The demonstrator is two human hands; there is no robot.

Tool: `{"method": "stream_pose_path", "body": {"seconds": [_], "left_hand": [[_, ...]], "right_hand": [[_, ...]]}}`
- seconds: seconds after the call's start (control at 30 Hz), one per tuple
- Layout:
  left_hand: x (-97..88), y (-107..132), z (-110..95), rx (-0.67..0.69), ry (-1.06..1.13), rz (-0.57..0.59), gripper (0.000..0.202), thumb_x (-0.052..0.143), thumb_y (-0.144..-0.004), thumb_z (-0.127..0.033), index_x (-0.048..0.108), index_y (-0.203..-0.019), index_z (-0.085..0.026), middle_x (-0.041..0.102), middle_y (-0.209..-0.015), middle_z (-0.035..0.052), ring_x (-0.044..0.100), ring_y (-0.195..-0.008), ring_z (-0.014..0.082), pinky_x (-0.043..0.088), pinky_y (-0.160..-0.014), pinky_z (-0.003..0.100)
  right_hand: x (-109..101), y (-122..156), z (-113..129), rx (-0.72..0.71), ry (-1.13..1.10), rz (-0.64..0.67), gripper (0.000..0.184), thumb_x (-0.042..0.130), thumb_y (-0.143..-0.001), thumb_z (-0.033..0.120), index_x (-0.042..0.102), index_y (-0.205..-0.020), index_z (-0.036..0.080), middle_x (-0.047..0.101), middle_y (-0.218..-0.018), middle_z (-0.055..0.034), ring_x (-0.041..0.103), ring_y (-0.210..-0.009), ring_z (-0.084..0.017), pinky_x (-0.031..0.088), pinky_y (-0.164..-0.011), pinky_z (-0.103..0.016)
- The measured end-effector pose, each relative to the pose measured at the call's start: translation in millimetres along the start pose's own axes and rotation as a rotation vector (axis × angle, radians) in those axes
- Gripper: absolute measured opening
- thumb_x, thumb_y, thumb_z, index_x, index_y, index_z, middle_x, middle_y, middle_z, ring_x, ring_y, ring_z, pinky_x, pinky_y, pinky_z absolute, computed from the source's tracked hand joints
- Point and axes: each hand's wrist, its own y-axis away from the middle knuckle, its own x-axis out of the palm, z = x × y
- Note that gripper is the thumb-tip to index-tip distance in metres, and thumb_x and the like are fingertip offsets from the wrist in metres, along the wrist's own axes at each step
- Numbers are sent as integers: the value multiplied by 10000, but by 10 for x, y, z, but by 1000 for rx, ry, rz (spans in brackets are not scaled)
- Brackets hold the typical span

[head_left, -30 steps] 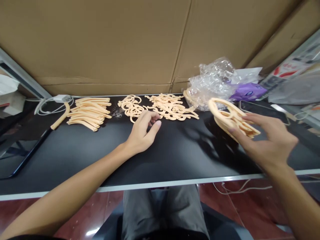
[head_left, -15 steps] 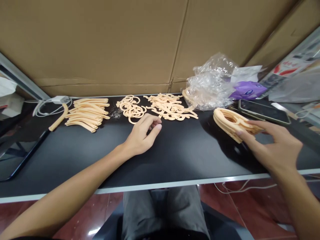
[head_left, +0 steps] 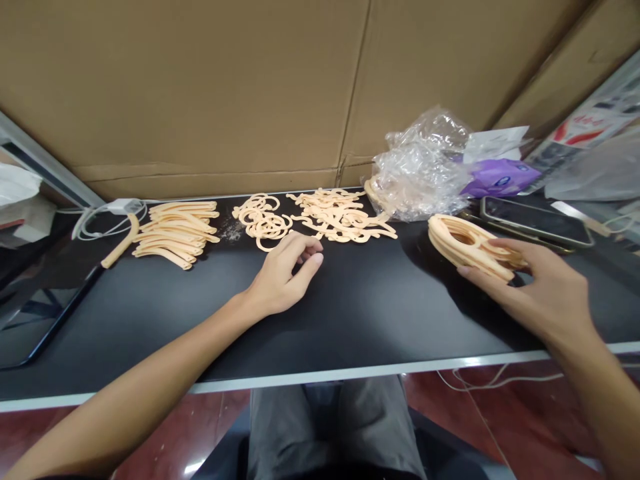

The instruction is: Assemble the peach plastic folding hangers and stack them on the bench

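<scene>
My right hand (head_left: 543, 290) grips a stack of pale tan ring-shaped pieces (head_left: 450, 250) at the right of the black table, thumb along the near side and fingers on the far side. The pieces have a large round hole; their right end is partly covered by my fingers. My left hand (head_left: 287, 273) rests on the table at the middle, fingers loosely curled and thumb apart, with nothing seen in it. Just beyond it lie a pile of thin tan rings (head_left: 265, 223) and a pile of wavy tan strips (head_left: 345, 217).
Curved tan bars (head_left: 177, 230) lie in a row at the left, near a single bent piece (head_left: 120, 247), a white cable (head_left: 95, 223) and a dark tablet-like panel (head_left: 45, 320). Behind the right-hand stack are a clear plastic bag (head_left: 423, 170), a purple packet (head_left: 503, 177) and a phone (head_left: 537, 222).
My right hand has shifted slightly left along the stack, and the stack has turned a little and sits more level. My left hand has hardly moved; the view has shifted slightly.
</scene>
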Motion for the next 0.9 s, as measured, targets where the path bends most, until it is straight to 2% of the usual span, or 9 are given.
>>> {"method": "stream_pose_path", "body": {"seconds": [0.17, 0.33, 0.5, 0.57, 0.73, 0.9], "left_hand": [[-2, -2, -2, 0, -11, -1, 138, 499, -976, -286, 591, -1006, -187, 648, -969, 51, 609, -848, 157, 531, -791, 307], [5, 1, -1, 8, -11, -2, 120, 520, -964, -273, 579, -1030, -191, 643, -969, 51, 606, -839, 154, 538, -785, 310], [11, 17, 21, -7, 26, -15, 193, 531, -962, -268, 545, -1138, -192, 637, -985, 54, 620, -863, 154, 541, -800, 317], [14, 24, 35, -5, 26, -10, 208, 538, -958, -265, 537, -1154, -197, 634, -990, 56, 623, -870, 160, 540, -801, 325], [30, 36, 51, 12, 23, -8, 227, 554, -947, -247, 525, -1168, -201, 627, -999, 56, 618, -874, 158, 540, -792, 323], [31, 36, 45, 38, 6, -9, 224, 560, -946, -236, 527, -1164, -194, 626, -996, 47, 609, -866, 147, 536, -784, 307]], "right_hand": [[6, 15, -16, 21, 7, -27, 456, 674, -670, 557, 697, -995, 238, 763, -1027, -117, 711, -945, -328, 531, -883, -447], [13, 12, -44, 49, 0, -29, 483, 676, -660, 571, 704, -1000, 228, 762, -1037, -124, 707, -949, -332, 525, -896, -456], [-6, -1, -50, 180, 22, -33, 532, 697, -599, 610, 714, -968, 228, 755, -1020, -129, 695, -956, -349, 512, -914, -479], [-23, -11, -29, 234, 17, -23, 572, 704, -575, 625, 714, -986, 228, 749, -1019, -124, 688, -953, -350, 510, -906, -483], [-48, -30, 47, 328, -27, -8, 789, 740, -521, 645, 677, -1172, 205, 729, -1129, -132, 680, -989, -342, 504, -916, -468], [-39, -18, 57, 366, -3, 15, 694, 703, -553, 638, 710, -1122, 240, 751, -1072, -101, 689, -989, -341, 498, -931, -466]]}}
